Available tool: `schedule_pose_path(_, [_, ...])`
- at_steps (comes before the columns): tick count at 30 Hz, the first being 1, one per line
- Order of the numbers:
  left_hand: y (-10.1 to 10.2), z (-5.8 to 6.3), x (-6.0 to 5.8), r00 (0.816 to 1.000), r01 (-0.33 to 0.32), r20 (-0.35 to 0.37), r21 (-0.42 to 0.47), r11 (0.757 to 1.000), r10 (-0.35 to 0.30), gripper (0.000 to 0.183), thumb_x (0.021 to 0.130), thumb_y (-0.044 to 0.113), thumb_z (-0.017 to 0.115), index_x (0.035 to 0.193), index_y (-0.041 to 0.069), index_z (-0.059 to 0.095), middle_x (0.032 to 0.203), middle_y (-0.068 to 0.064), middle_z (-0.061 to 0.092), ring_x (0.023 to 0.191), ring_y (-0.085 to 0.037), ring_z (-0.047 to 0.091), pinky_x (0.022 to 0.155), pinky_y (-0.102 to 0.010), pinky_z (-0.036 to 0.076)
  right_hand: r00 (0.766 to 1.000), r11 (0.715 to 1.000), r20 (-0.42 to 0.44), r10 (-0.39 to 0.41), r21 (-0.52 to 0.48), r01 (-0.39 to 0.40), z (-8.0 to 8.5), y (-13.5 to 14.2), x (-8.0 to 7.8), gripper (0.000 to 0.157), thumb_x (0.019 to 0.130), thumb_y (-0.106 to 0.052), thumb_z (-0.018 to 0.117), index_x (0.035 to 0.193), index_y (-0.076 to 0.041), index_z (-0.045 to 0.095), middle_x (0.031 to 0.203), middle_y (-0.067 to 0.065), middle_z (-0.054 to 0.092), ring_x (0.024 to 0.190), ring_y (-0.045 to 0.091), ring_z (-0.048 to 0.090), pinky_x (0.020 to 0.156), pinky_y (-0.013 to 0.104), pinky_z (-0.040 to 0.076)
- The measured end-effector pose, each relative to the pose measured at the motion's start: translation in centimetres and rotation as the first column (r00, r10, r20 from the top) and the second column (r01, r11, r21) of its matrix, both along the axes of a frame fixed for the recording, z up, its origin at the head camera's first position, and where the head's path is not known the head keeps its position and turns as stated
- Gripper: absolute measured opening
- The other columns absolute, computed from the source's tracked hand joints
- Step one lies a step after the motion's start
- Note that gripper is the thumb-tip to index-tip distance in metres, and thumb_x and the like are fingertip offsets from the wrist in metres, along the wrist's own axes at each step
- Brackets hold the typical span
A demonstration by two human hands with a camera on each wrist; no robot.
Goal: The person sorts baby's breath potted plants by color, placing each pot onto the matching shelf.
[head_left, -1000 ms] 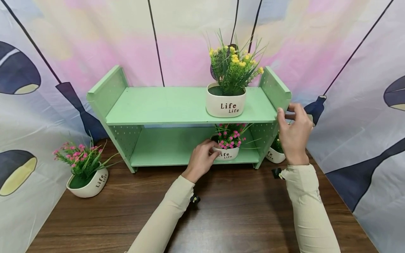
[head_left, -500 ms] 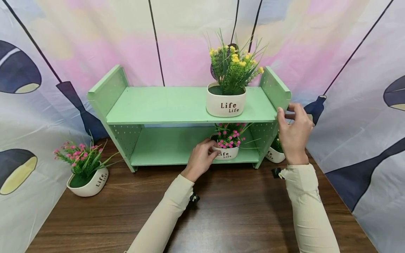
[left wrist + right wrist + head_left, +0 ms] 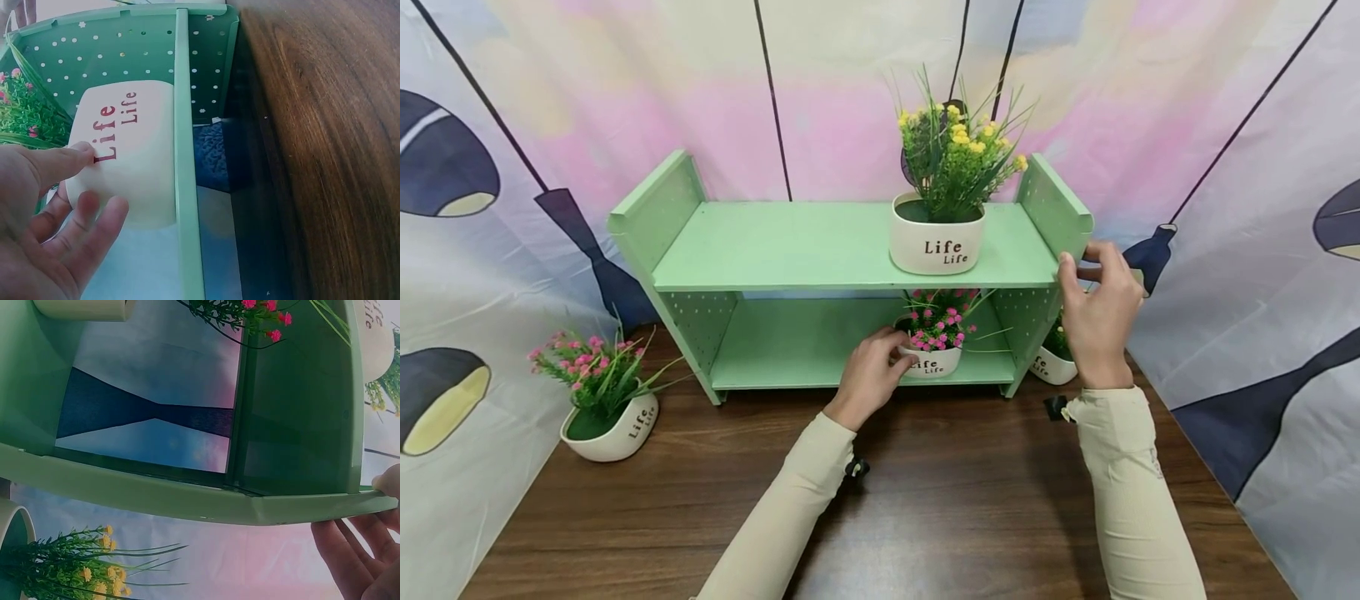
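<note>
In the head view, a white oval flowerpot (image 3: 931,363) with pink flowers, lettered "Life", stands on the lower board of a green two-tier shelf (image 3: 775,246). My left hand (image 3: 871,375) pinches that pot at its left end. From the left wrist, the thumb lies on the lettered face of the pot (image 3: 128,156) and other fingers curl at its side. My right hand (image 3: 1103,321) grips the shelf's right side panel (image 3: 1054,200); in the right wrist view, the thumb is on one side of the panel edge (image 3: 281,509) and the fingers on the other.
A white pot with yellow flowers (image 3: 937,247) stands on the upper board, right of centre. Another pink-flowered pot (image 3: 613,433) leans on the wooden table (image 3: 955,500) at left. A further pot (image 3: 1054,367) stands right of the shelf, partly hidden. Patterned cloth (image 3: 850,100) hangs behind.
My left hand and the pink-flowered pot have shifted slightly left along the lower board. The right hand keeps its hold on the side panel.
</note>
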State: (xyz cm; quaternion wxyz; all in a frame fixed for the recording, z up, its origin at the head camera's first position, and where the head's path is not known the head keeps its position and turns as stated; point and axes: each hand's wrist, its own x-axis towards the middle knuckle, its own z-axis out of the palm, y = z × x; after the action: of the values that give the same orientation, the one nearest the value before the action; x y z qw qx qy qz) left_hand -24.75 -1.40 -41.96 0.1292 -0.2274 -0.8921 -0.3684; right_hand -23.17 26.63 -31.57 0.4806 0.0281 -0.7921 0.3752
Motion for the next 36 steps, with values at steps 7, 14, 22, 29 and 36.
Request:
schedule_pose_path(7, [-0.2,0.3,0.0,1.000,-0.002,0.008,-0.002,1.000,0.002,0.010,0.098,0.015,0.078,0.106,0.010,0.077,0.105,-0.005,0.072,0.088,-0.019,0.070,0.067,-0.033,0.056,1.000,1.000,0.001,0.002,0.001,-0.002,0.1,-0.1,-0.1,0.026,0.104,-0.017,0.069,0.115,0.007,0.070,0.113,0.024,0.072,0.094,0.042,0.073,0.091,0.061,0.048])
schedule_pose_path(14, [-0.2,0.2,0.4,1.000,-0.006,-0.020,0.034,0.999,0.006,0.013,0.099,0.014,0.077,0.111,0.009,0.076,0.109,-0.006,0.070,0.091,-0.019,0.070,0.068,-0.034,0.056,1.000,1.000,-0.007,0.005,0.001,-0.005,0.3,-0.2,-0.2,0.025,0.104,-0.016,0.069,0.114,0.007,0.070,0.113,0.023,0.072,0.093,0.042,0.073,0.090,0.061,0.047])
schedule_pose_path(22, [-2.3,1.8,1.6,0.998,0.019,-0.064,0.148,0.989,-0.009,0.014,0.099,0.009,0.075,0.113,0.009,0.076,0.112,-0.004,0.070,0.089,-0.015,0.067,0.071,-0.031,0.058,1.000,1.000,-0.014,0.009,0.003,-0.009,0.6,-0.1,-0.3,0.025,0.103,-0.015,0.070,0.114,0.008,0.070,0.113,0.025,0.072,0.093,0.044,0.073,0.096,0.064,0.044])
schedule_pose_path(29, [-6.4,3.6,3.5,0.998,0.005,-0.058,0.145,0.989,0.004,0.009,0.100,0.010,0.074,0.108,0.010,0.077,0.107,-0.002,0.074,0.092,-0.015,0.069,0.071,-0.029,0.061,1.000,1.000,0.002,0.002,0.003,-0.002,0.6,0.0,-0.3,0.026,0.103,-0.016,0.070,0.114,0.007,0.070,0.113,0.025,0.072,0.094,0.044,0.073,0.097,0.065,0.045])
schedule_pose_path(36, [-11.3,4.9,6.4,0.994,-0.066,-0.078,0.118,0.991,0.075,0.013,0.102,0.013,0.073,0.114,0.012,0.076,0.109,0.000,0.075,0.100,-0.017,0.072,0.077,-0.040,0.063,1.000,1.000,0.007,0.005,-0.003,-0.005,0.1,-0.1,0.0,0.025,0.104,-0.016,0.069,0.115,0.007,0.070,0.113,0.024,0.072,0.094,0.043,0.073,0.094,0.063,0.046])
